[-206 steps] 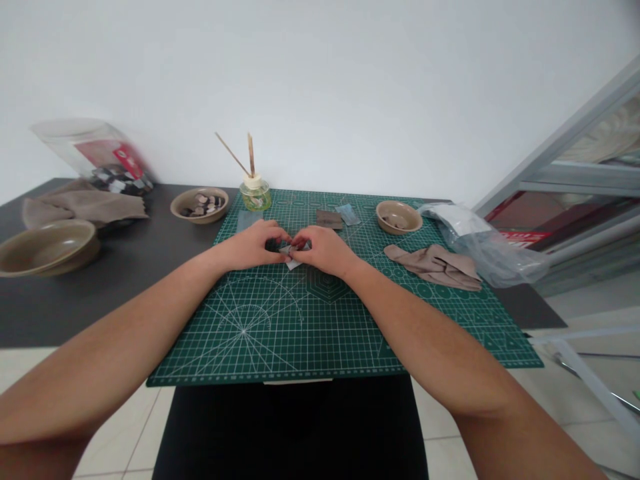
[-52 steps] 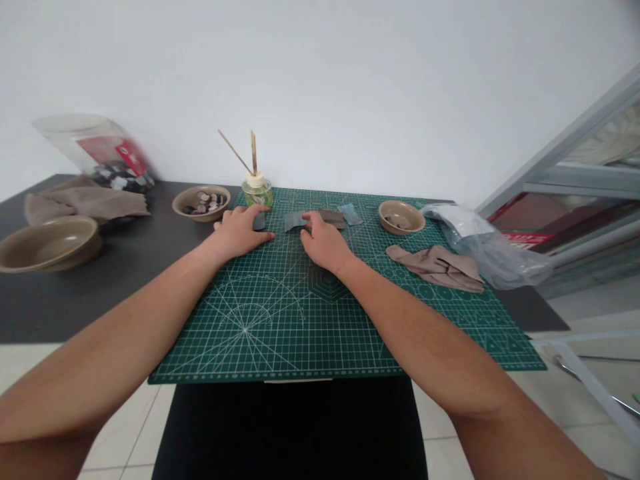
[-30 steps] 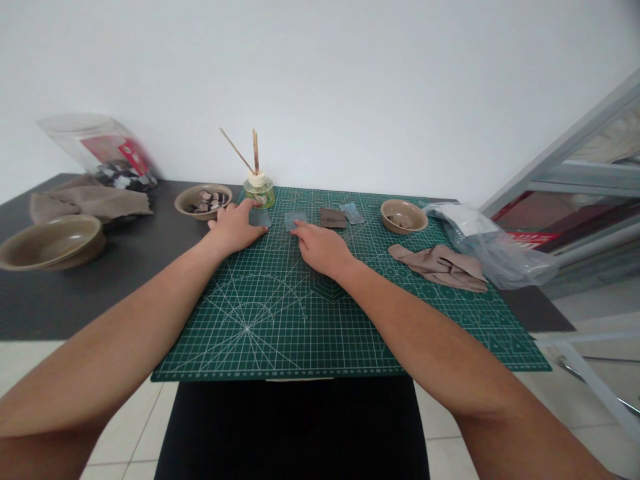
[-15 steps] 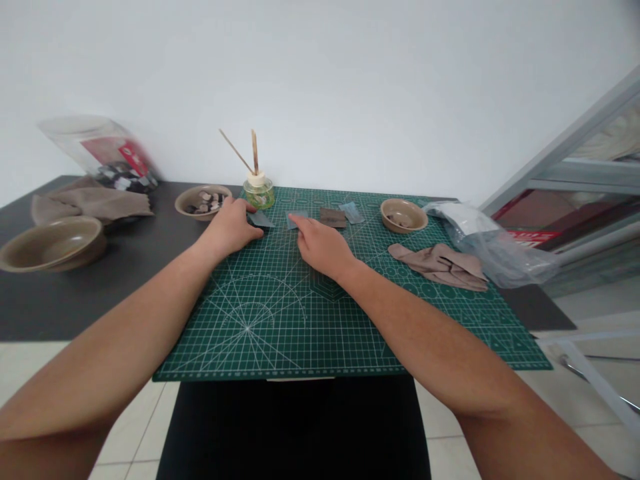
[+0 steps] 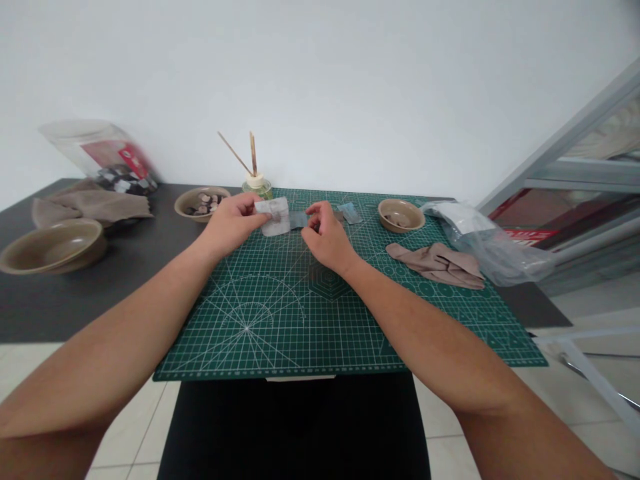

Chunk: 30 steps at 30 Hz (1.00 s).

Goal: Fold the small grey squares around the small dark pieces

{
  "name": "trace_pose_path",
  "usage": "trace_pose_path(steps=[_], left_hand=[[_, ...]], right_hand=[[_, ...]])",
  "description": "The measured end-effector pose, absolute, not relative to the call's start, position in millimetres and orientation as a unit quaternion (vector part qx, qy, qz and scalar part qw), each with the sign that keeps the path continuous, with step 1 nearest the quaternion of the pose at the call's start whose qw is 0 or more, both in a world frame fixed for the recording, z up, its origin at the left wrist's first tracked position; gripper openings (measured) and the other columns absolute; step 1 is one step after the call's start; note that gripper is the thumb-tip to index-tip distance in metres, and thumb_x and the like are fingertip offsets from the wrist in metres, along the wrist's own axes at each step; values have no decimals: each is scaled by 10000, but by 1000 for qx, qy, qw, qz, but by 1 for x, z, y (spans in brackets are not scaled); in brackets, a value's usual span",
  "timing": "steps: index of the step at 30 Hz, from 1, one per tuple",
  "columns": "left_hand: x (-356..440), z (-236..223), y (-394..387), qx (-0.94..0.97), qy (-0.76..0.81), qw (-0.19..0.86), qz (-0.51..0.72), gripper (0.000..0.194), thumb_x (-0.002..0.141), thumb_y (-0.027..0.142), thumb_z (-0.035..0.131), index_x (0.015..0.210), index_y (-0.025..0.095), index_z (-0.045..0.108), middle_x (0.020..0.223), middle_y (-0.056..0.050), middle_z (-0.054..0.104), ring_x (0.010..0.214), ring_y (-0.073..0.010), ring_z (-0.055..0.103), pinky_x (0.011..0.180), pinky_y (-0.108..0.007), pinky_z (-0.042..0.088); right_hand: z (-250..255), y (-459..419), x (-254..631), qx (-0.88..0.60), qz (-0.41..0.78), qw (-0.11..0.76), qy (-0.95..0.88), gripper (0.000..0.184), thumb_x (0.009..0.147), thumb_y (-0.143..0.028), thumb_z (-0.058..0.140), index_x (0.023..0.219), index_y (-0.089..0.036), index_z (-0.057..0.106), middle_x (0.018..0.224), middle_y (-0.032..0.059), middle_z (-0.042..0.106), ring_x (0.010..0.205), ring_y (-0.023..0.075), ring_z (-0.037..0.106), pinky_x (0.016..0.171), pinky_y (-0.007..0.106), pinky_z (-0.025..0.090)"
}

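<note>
My left hand is closed, its thumb and fingers pinching a small whitish square of cloth or paper along its left edge. The square is raised off the green cutting mat with its pale face toward me. Just right of it lies a blue-grey square, partly covered by the whitish one. My right hand is beside that blue-grey square, fingers curled but apart from the thumb, with nothing visible in them. Behind this hand a brown square shows only in part, next to a light blue piece.
A bowl of dark and pale pieces and a reed diffuser stand at the back left. Farther left are a larger bowl, brown cloth and clear container. Rightward lie a small bowl, cloth and plastic bag.
My left hand has lifted the left square off the mat and turned its pale face to me, moving slightly right. The right hand's fingers have risen from the blue-grey square.
</note>
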<state>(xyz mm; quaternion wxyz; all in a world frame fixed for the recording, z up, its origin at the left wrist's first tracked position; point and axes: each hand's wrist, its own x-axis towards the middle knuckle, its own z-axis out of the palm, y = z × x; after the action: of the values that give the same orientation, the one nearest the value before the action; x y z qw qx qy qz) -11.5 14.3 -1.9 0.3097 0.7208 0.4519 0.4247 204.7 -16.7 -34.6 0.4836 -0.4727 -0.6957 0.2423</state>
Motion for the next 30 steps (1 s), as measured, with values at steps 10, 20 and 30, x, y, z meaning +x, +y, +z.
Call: trace_pose_path(steps=[10,20,30], left_hand=[[-1,-12,9,645,374,494,448,205,670,247,758,776,181,595,623,29,622,459,-94,512,442,-238,390],[2,-16,6,666,364,533,374,277,686,289,800,857,151,632,626,-11,706,504,-159,639,510,-279,519],[5,-9,-2,683,356,547,329,339,721,355,831,903,164,617,708,-24,730,594,-177,680,586,-308,548]], right_hand=[[-36,-7,213,-433,236,622,-608,215,875,-177,512,1023,-274,391,928,2,625,838,157,629,837,359,522],[-33,-17,208,-418,313,580,-625,315,869,-462,713,1024,-269,518,1051,29,762,824,154,711,794,345,598],[-32,-19,205,-394,357,485,-694,278,792,-378,791,960,-215,640,1236,78,707,1010,191,696,866,354,580]])
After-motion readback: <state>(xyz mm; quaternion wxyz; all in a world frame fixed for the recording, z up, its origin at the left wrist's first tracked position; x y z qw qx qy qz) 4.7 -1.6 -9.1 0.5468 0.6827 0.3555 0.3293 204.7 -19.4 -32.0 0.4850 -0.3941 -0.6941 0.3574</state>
